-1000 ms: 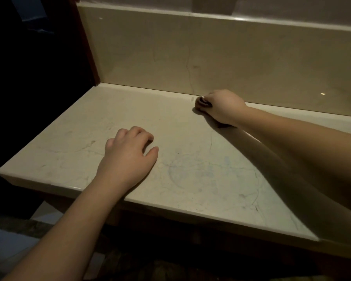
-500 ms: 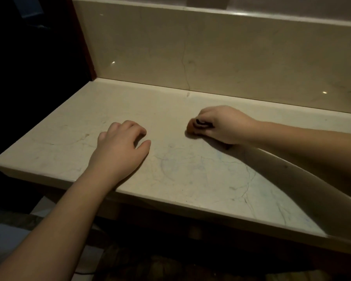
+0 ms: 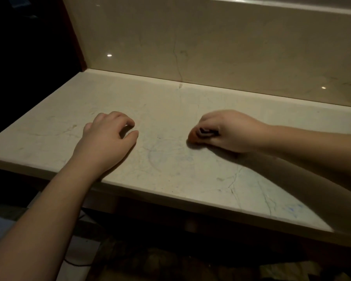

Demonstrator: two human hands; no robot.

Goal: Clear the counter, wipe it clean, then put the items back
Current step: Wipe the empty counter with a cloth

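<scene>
A pale marble counter fills the middle of the view, with faint blue smudges on its near part. My right hand lies on the counter right of centre, fingers curled round a small wad of cloth, brownish with dark stripes, that pokes out at the thumb side and touches the stone. My left hand rests on the counter at the left, palm down with fingers loosely bent, and holds nothing.
A polished marble backsplash rises along the far side of the counter. The counter's left end borders a dark gap by a wooden post. Its front edge drops to a dim, cluttered floor below.
My right hand has drawn the cloth from the back of the counter, by the backsplash, toward me to mid-counter. My left hand stays where it was.
</scene>
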